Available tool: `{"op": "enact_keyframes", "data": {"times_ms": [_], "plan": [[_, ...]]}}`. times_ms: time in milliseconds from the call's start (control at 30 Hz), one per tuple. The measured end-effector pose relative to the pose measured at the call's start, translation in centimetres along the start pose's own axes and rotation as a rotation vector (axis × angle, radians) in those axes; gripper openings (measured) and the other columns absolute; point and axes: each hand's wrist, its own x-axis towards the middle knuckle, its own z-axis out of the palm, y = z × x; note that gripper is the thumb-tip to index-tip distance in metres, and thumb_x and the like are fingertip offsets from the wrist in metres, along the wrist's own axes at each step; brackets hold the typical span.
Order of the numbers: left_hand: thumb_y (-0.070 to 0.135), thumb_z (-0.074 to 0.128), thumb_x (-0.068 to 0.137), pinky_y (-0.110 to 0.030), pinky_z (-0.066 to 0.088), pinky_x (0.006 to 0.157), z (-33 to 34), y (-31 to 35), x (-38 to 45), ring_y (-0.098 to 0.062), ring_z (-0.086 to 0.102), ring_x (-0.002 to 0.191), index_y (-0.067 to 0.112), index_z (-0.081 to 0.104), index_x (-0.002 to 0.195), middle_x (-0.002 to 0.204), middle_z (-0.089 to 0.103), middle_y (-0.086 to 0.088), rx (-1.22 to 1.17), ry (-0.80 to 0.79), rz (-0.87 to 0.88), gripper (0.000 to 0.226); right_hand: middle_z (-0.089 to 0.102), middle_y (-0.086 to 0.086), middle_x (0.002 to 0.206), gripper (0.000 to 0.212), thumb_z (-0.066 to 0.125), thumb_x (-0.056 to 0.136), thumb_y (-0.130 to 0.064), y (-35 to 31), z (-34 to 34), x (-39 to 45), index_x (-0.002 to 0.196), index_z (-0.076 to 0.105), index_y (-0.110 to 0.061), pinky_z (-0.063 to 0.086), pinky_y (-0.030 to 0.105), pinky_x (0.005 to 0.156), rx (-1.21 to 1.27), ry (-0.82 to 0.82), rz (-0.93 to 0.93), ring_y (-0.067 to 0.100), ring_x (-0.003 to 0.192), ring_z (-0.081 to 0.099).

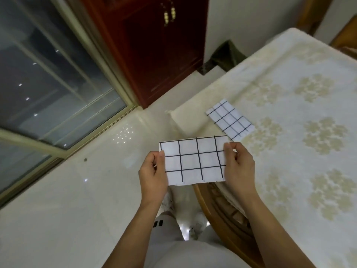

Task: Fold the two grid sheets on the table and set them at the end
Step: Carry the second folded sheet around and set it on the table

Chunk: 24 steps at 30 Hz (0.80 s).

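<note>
While both hands pinch folded grid sheet [193, 160] | second sheet [229, 119] on table [289, 132] | no legible writing

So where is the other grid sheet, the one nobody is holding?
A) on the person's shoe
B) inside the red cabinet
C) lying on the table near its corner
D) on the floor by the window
C: the folded grid sheet lies flat on the table near its corner, while both hands, left and right, hold the second sheet in the air.
</note>
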Motion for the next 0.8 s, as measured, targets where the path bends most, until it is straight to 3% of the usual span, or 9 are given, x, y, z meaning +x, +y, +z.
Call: {"op": "enact_keyframes", "data": {"times_ms": [200, 367, 500, 567, 667, 800], "plan": [[0.025, 0.048, 0.103, -0.012, 0.041, 0.053, 4.9, 1.7, 5.5, 0.002, 0.050, 0.058, 0.011, 0.059, 0.086, 0.063, 0.056, 0.018, 0.056, -0.247, 0.056, 0.025, 0.044, 0.006, 0.052, 0.027, 0.047, 0.102, -0.031, 0.6, -1.4, 3.2, 0.084, 0.059, -0.016, 0.031, 0.020, 0.044, 0.039, 0.191, 0.122, 0.012, 0.046, 0.037], [0.028, 0.048, 0.102, -0.031, 0.052, 0.059, 8.2, 2.6, 10.6, -0.015, 0.059, 0.067, 0.022, 0.059, 0.085, 0.077, 0.062, -0.005, 0.107, -0.449, 0.083, 0.021, 0.044, 0.008, 0.054, 0.027, 0.048, 0.102, -0.031, 0.6, -0.9, 5.1, 0.081, 0.057, -0.018, 0.031, 0.019, 0.044, 0.047, 0.384, 0.216, 0.009, 0.046, 0.038], [0.028, 0.048, 0.102, -0.030, 0.044, 0.053, 10.0, 3.1, 14.1, -0.021, 0.049, 0.059, 0.017, 0.058, 0.082, 0.068, 0.055, -0.007, 0.151, -0.581, 0.156, 0.025, 0.057, 0.023, 0.064, 0.027, 0.047, 0.102, -0.034, 0.2, 0.3, 6.1, 0.082, 0.058, -0.020, 0.039, 0.033, 0.049, 0.016, 0.493, 0.263, 0.026, 0.053, 0.049], [0.026, 0.048, 0.102, -0.025, 0.039, 0.050, 10.6, 3.3, 15.8, -0.012, 0.043, 0.054, 0.017, 0.056, 0.080, 0.062, 0.050, 0.003, 0.165, -0.651, 0.180, 0.026, 0.060, 0.025, 0.068, 0.027, 0.047, 0.102, -0.036, 0.0, 1.1, 6.6, 0.084, 0.059, -0.020, 0.042, 0.039, 0.051, 0.027, 0.536, 0.277, 0.034, 0.060, 0.055], [0.025, 0.048, 0.102, -0.017, 0.032, 0.049, 11.6, 3.2, 18.1, -0.004, 0.037, 0.053, 0.017, 0.054, 0.078, 0.057, 0.044, 0.012, 0.189, -0.735, 0.209, 0.027, 0.063, 0.025, 0.070, 0.024, 0.047, 0.102, -0.037, -0.1, 2.3, 7.3, 0.087, 0.059, -0.022, 0.046, 0.043, 0.055, 0.050, 0.597, 0.312, 0.036, 0.064, 0.058], [0.026, 0.050, 0.102, -0.023, 0.033, 0.051, 12.9, 2.6, 20.3, -0.005, 0.035, 0.054, 0.012, 0.056, 0.077, 0.057, 0.041, 0.009, 0.219, -0.797, 0.226, 0.028, 0.064, 0.024, 0.070, 0.016, 0.047, 0.101, -0.039, 0.3, 3.3, 8.1, 0.091, 0.055, -0.030, 0.049, 0.049, 0.058, 0.059, 0.654, 0.374, 0.040, 0.066, 0.060]]}}
